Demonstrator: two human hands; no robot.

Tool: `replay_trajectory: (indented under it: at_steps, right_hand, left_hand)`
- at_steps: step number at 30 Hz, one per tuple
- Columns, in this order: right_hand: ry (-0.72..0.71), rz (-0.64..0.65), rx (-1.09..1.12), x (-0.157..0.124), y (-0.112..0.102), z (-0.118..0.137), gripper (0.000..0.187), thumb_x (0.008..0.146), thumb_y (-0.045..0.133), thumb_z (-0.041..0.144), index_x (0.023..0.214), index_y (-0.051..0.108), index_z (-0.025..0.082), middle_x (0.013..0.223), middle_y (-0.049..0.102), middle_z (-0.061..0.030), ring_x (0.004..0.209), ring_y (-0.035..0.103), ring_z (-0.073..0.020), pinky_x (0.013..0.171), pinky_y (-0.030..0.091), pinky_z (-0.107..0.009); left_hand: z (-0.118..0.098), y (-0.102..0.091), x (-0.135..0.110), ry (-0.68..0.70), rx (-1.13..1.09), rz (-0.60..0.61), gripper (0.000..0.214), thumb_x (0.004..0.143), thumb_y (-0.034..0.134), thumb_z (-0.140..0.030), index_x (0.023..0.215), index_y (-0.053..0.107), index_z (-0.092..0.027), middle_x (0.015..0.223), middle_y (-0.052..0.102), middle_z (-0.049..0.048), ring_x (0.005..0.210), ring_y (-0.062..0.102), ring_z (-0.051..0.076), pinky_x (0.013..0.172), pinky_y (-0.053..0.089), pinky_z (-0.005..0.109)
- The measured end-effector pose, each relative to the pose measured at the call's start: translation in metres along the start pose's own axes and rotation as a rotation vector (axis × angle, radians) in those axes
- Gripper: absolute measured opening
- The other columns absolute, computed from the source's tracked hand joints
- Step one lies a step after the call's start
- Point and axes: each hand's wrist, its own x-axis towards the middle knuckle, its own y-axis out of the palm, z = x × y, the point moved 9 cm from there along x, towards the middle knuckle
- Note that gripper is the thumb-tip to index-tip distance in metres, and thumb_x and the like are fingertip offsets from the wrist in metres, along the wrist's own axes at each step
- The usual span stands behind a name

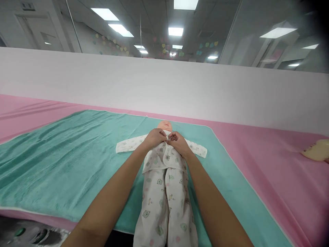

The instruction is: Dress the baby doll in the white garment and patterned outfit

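Observation:
A baby doll (165, 126) lies on its back, its head toward the wall. It wears a white patterned baby shirt (155, 158) with both sleeves spread out sideways, and matching baby trousers (154, 202) that stretch toward me. My left hand (156, 138) pinches the shirt's front edge just below the doll's neck. Close beside it, my right hand (178, 141) has its fingers closed on the other side of the same opening. Whether a fastener sits between the fingertips is too small to tell.
Under the doll is a teal blanket (77, 164) over a pink cover (262, 151). A beige object (316, 150) lies at the far right. A white wall (154, 85) with glass above stands behind. A clear container with a green spot (20, 232) shows at the lower left.

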Motion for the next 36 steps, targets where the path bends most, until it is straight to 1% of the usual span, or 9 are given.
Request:
replay_trajectory:
  at_steps: [4,7,14,17,21,24,27,32,36]
  right_hand:
    - [0.028,-0.021,0.023,0.0,-0.001,-0.002,0.033,0.059,0.067,0.033,0.084,0.051,0.018,0.066,0.045,0.0035,0.059,0.039,-0.0094,0.057,0.032,-0.023]
    - [0.029,-0.019,-0.011,0.001,-0.001,-0.002,0.033,0.06,0.067,0.035,0.083,0.052,0.018,0.066,0.046,0.003,0.06,0.04,-0.0102,0.058,0.032,-0.024]
    - [0.039,-0.004,-0.286,-0.019,0.004,0.013,0.031,0.07,0.056,0.05,0.079,0.049,0.021,0.069,0.047,0.0018,0.061,0.042,-0.0119,0.057,0.032,-0.025]
    - [-0.006,-0.048,-0.564,-0.035,0.009,0.028,0.036,0.067,0.058,0.053,0.072,0.044,0.02,0.074,0.049,-0.0001,0.061,0.04,-0.0123,0.055,0.028,-0.025]
    - [-0.067,-0.122,-0.808,-0.047,0.008,0.045,0.021,0.07,0.055,0.035,0.065,0.042,0.019,0.067,0.046,-0.0009,0.058,0.035,-0.0123,0.054,0.024,-0.027]
    - [-0.04,-0.038,-0.677,-0.049,0.002,0.044,0.02,0.073,0.051,0.032,0.06,0.044,0.019,0.061,0.046,-0.0002,0.057,0.037,-0.0126,0.054,0.025,-0.027]
    - [0.048,0.056,-0.384,-0.051,-0.004,0.032,0.023,0.073,0.053,0.04,0.064,0.053,0.019,0.062,0.049,0.0002,0.058,0.04,-0.0129,0.054,0.029,-0.026]
    - [0.116,-0.027,-0.082,-0.054,-0.012,0.013,0.024,0.07,0.059,0.043,0.073,0.061,0.02,0.068,0.055,-0.0008,0.063,0.045,-0.0136,0.057,0.034,-0.026]
    - [0.144,-0.038,0.057,-0.055,-0.01,0.003,0.024,0.065,0.065,0.041,0.076,0.061,0.02,0.072,0.059,-0.0019,0.066,0.05,-0.0148,0.059,0.037,-0.026]
  left_hand:
    - [0.007,0.005,0.001,-0.014,-0.262,0.084,0.019,0.062,0.057,-0.02,0.079,0.051,-0.016,0.054,0.043,-0.0044,0.045,0.035,0.006,0.043,0.024,0.019]
    - [0.007,0.008,0.001,0.008,-0.308,0.127,0.018,0.066,0.056,-0.023,0.082,0.05,-0.016,0.057,0.044,-0.0035,0.047,0.038,0.006,0.045,0.027,0.019]
    - [-0.001,-0.004,-0.001,0.07,0.155,-0.181,0.015,0.07,0.051,-0.024,0.081,0.055,-0.016,0.072,0.055,0.0015,0.063,0.048,0.012,0.055,0.033,0.021]
    - [-0.007,0.0,-0.011,0.112,0.126,-0.116,0.014,0.072,0.049,-0.026,0.078,0.057,-0.016,0.074,0.057,0.0017,0.066,0.049,0.013,0.057,0.035,0.022]
    - [-0.012,0.005,-0.034,0.177,0.045,0.126,0.021,0.075,0.05,-0.034,0.076,0.06,-0.015,0.074,0.057,0.0016,0.066,0.048,0.012,0.057,0.035,0.021]
    - [-0.009,0.005,-0.049,0.157,0.03,0.238,0.027,0.073,0.054,-0.041,0.083,0.062,-0.017,0.072,0.055,0.0012,0.064,0.048,0.012,0.056,0.035,0.021]
    - [-0.013,0.005,-0.056,0.2,0.066,0.198,0.031,0.07,0.059,-0.043,0.091,0.062,-0.019,0.076,0.055,0.001,0.067,0.049,0.012,0.057,0.037,0.021]
    - [-0.027,0.012,-0.06,0.312,0.214,0.053,0.017,0.076,0.053,-0.034,0.08,0.063,-0.021,0.084,0.058,0.0012,0.074,0.051,0.014,0.061,0.036,0.022]
    - [-0.032,0.018,-0.063,0.348,0.277,0.063,0.014,0.077,0.05,-0.028,0.075,0.061,-0.02,0.086,0.059,0.002,0.074,0.051,0.015,0.06,0.035,0.023]
